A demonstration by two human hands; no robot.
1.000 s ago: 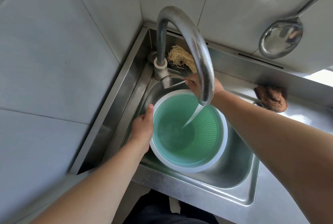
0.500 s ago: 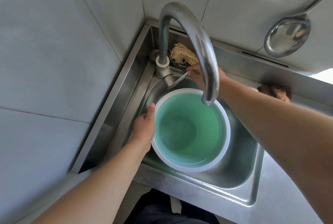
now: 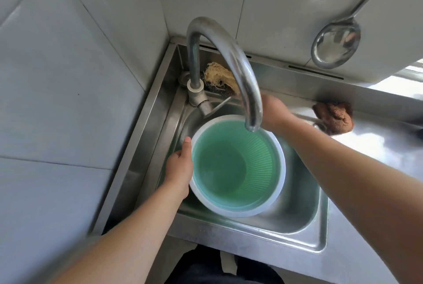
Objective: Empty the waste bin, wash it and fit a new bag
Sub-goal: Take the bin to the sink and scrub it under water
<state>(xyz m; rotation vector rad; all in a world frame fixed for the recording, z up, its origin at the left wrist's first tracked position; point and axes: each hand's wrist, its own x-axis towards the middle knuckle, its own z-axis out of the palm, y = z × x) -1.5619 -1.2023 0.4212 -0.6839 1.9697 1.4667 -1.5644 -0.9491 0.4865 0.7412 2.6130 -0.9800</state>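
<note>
Head view: left hand [image 3: 180, 166] grips waste bin [image 3: 237, 167] rim at sink [image 3: 302, 222] left edge, right hand [image 3: 273, 112] behind tap [image 3: 229, 61], grasp unclear; best to keep bin steady, swirl water before tipping.

We see pale grey wall tiles [image 3: 68, 82] meeting in a corner, a stainless steel counter [image 3: 377, 146] below catching bright daylight at the right, and a steel ladle [image 3: 335, 44] hanging against the wall.
</note>
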